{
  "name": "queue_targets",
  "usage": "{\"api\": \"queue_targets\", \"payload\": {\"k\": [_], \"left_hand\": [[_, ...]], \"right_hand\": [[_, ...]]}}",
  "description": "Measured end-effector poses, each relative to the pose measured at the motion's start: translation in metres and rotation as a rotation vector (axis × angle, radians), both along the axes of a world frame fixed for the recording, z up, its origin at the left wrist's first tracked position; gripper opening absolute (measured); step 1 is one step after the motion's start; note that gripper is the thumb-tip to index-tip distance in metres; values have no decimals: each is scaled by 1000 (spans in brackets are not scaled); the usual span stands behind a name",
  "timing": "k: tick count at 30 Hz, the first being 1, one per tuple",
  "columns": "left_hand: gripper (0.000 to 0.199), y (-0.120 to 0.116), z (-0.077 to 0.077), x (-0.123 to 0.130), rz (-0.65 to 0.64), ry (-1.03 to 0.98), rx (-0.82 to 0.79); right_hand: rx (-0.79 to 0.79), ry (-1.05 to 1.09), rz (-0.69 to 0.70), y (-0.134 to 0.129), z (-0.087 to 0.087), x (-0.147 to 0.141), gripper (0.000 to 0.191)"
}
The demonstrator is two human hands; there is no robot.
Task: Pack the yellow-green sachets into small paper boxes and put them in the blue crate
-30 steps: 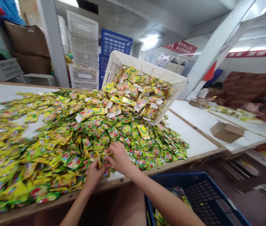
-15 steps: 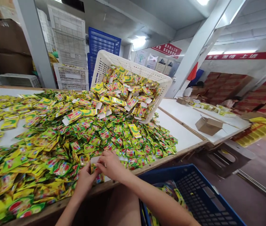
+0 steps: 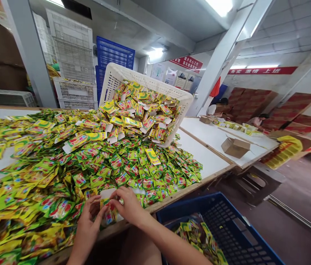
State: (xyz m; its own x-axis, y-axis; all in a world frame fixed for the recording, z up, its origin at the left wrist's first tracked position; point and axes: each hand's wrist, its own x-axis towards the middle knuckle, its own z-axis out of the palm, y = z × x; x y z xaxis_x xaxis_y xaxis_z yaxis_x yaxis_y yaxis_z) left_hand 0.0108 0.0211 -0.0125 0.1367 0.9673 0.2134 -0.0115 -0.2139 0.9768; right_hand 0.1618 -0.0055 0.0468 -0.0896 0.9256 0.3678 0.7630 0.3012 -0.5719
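At the near table edge I hold a small yellow carton [image 3: 104, 201] with its white end flap standing up. My left hand [image 3: 88, 219] grips it from the left, thumb in front and fingers behind. The bent fingers of my right hand [image 3: 130, 206] pinch at its upper right side; whether a sachet is between them is hidden. Below my fingertips, shiny printed sachets [image 3: 111, 217] lie at the table edge. A wide heap of green and yellow sachets [image 3: 128, 162] spreads around and beyond both hands.
A tipped white plastic crate [image 3: 184, 110] spills small yellow cartons [image 3: 133, 121] onto the heap. Below the table edge at right stands a blue crate [image 3: 235, 221] holding sachets [image 3: 196, 235]. Farther off are a cardboard box [image 3: 235, 146], stacked crates [image 3: 74, 48] and a person [image 3: 212, 109].
My left hand's fingers have spread a little on the carton. The view has shifted slightly, so the crates and table sit farther left; more of the blue crate's contents shows.
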Motion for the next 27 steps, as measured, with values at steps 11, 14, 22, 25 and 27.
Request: {"api": "queue_targets", "payload": {"k": [11, 14, 22, 25, 27], "left_hand": [[33, 1, 4, -9, -45, 159, 4], [29, -1, 8, -4, -3, 138, 56], [20, -7, 26, -1, -24, 159, 147], [18, -11, 33, -5, -26, 214, 204], [19, -13, 35, -6, -18, 219, 208]], "right_hand": [[-32, 383, -34, -1, -18, -7, 11], [12, 421, -14, -3, -21, -11, 12], [74, 532, 9, -3, -22, -11, 11], [95, 466, 66, -5, -20, -10, 7], [103, 455, 70, -7, -18, -9, 10]]}}
